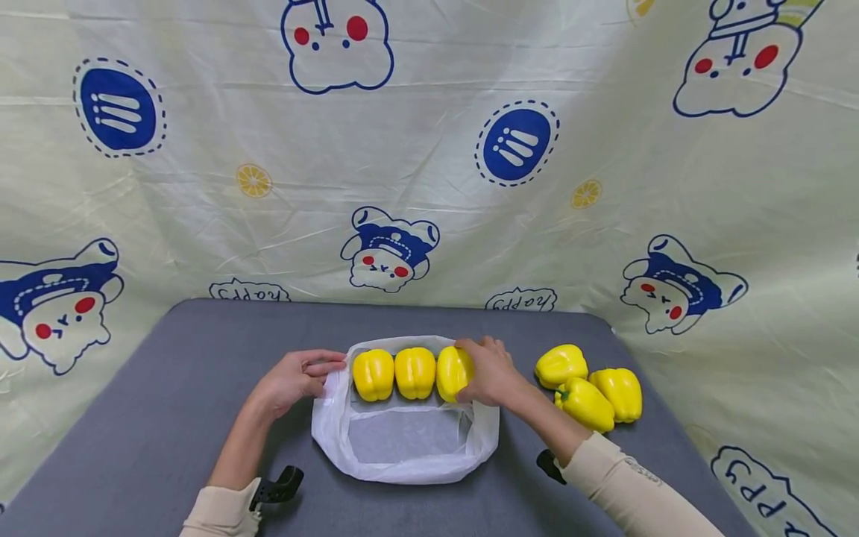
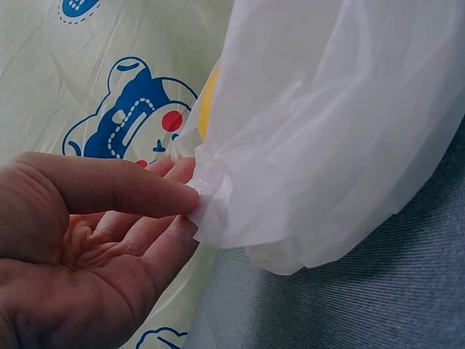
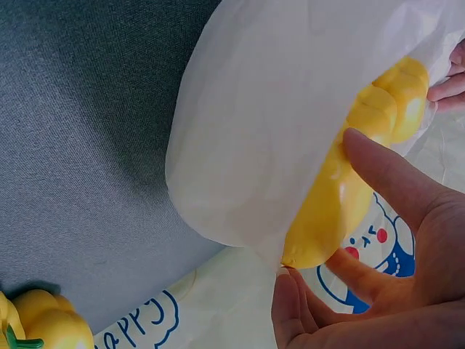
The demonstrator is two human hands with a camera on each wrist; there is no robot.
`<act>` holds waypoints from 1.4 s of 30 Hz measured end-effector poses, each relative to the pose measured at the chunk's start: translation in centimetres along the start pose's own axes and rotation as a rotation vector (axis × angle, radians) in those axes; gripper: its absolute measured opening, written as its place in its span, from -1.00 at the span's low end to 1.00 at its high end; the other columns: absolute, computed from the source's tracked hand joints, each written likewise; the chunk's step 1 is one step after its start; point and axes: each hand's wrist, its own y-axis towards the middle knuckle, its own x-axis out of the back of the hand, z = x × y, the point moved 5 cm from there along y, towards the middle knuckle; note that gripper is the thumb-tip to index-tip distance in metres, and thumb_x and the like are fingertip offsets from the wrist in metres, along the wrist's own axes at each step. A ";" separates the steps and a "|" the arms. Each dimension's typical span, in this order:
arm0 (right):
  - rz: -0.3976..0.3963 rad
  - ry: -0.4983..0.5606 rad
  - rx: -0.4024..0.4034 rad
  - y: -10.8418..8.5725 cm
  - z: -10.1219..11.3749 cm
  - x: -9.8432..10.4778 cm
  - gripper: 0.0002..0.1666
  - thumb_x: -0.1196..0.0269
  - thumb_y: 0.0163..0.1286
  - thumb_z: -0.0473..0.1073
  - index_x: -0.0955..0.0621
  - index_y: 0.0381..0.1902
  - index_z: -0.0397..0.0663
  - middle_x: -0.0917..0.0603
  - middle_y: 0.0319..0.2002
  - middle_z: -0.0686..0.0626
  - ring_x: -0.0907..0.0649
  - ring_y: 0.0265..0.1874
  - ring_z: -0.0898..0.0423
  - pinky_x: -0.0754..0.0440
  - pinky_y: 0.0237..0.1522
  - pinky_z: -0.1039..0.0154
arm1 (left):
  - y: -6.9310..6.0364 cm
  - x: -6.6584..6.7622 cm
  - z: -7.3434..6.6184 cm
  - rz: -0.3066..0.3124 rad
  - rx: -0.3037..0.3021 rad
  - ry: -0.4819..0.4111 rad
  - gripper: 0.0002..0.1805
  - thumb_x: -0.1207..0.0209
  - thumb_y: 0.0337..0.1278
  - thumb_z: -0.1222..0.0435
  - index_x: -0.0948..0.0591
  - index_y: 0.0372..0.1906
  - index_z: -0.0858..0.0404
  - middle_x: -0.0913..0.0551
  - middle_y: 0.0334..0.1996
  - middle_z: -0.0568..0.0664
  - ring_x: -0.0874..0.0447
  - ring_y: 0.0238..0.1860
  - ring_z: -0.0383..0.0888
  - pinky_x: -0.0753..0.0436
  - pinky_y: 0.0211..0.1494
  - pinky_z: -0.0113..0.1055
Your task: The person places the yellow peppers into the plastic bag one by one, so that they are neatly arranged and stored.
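On grey bench [image 1: 168,410], pinching white bag [image 1: 416,473] with left hand [image 1: 295,377], gripping yellow pepper [image 1: 452,373] inside bag with right hand [image 1: 495,373], could knock adjacent pepper [image 1: 415,373] between hands by pushing leftward.

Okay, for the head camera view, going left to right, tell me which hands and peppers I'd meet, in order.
Left hand → first bagged pepper → second bagged pepper → third bagged pepper → right hand → cluster of three loose peppers.
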 end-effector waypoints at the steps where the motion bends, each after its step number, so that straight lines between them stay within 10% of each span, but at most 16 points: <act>1: -0.003 0.001 -0.004 0.0 -0.1 0.0 -0.01 -0.64 -0.12 -0.15 -0.52 0.34 -0.07 -0.53 0.12 -0.28 -0.43 0.08 -0.20 -0.42 0.11 -0.17 | 0.0 0.0 0.0 0.000 -0.001 0.001 -0.31 -0.13 -0.03 0.68 -0.49 0.34 0.42 -0.61 0.27 0.23 -0.46 0.40 0.19 -0.66 -0.06 -0.35; 42: -0.025 -0.019 0.008 0.1 -0.3 -1.6 -0.03 -0.66 -0.17 -0.19 -0.58 0.31 0.01 -0.50 -0.01 -0.16 -0.43 -0.01 -0.11 -0.45 0.04 -0.10 | -0.1 0.0 0.0 -0.007 -0.004 0.014 -0.31 -0.12 -0.01 0.67 -0.49 0.35 0.40 -0.61 0.28 0.22 -0.46 0.40 0.18 -0.67 0.00 -0.30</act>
